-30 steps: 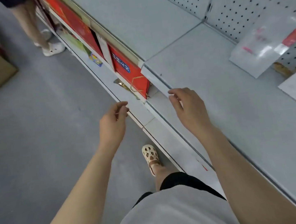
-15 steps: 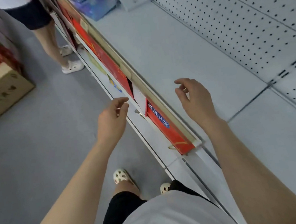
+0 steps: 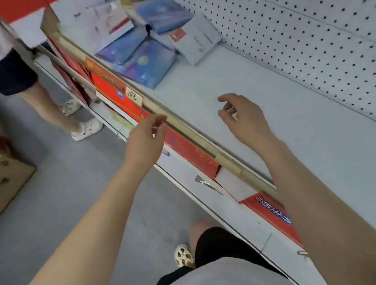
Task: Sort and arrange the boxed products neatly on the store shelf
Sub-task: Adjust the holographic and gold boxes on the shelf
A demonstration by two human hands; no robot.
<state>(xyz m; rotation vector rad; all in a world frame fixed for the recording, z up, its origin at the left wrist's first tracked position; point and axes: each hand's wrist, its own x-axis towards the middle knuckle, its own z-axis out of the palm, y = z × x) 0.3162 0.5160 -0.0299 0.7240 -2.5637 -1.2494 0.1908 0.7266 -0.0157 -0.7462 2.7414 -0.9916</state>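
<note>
While both hands hover loosely open, empty: left hand (image 3: 144,139), right hand (image 3: 242,117) over smooth grey shelf (image 3: 301,141).

Both hands (image 3: 194,127) outstretched — empty, loosely curled.

Blue and white boxes (image 3: 148,64) lie jumbled on the shelf (image 3: 236,102), well beyond my hands; red boxes (image 3: 188,152) stand below.
</note>
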